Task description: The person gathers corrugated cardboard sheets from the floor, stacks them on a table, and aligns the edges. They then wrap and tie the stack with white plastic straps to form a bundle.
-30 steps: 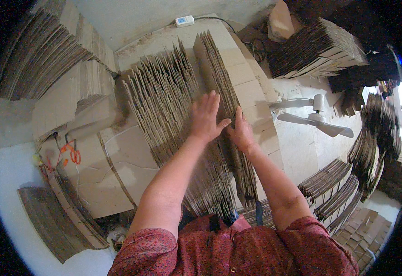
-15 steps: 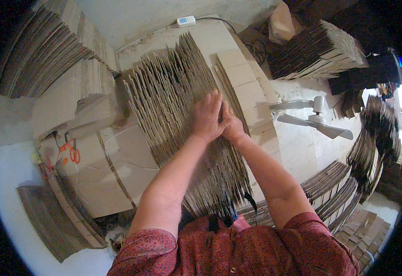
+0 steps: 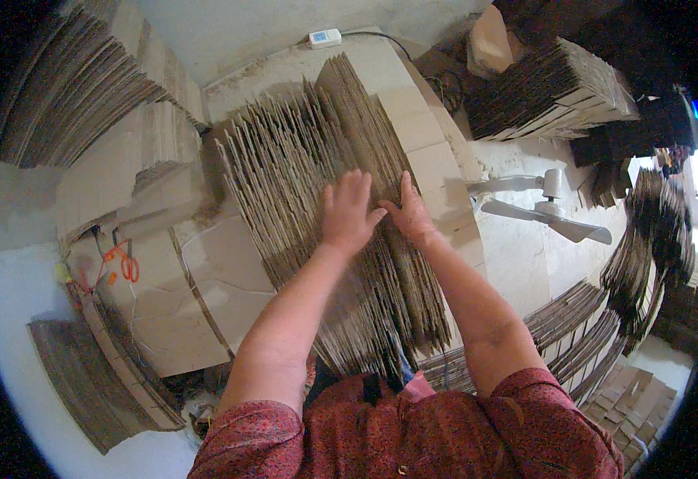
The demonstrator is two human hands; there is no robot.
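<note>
Far left: fanned stacks of flat cardboard sheets (image 3: 69, 88) lean against the wall, edges outward.
Lower left: orange-handled scissors (image 3: 125, 263) lie on a flat cardboard panel (image 3: 197, 311), within the person's reach.
Centre: a long row of cardboard sheets (image 3: 301, 176) stands on edge, running away from the person toward the pale wall; packed this way, each sheet's edge can be counted or pulled.
Left hand (image 3: 347, 215): laid palm-down on the sheet tops, fingers (image 3: 349, 188) spread, apparently steadying the row.
Right hand (image 3: 411, 214): just beside the left, thumbs nearly touching; its fingers are pressed together and dip between sheets, seemingly parting the row there.
Right of centre: a white fan (image 3: 549, 211) stands on the floor.
Far right: more bundled cardboard stacks (image 3: 549, 92) are piled well apart from the hands.
</note>
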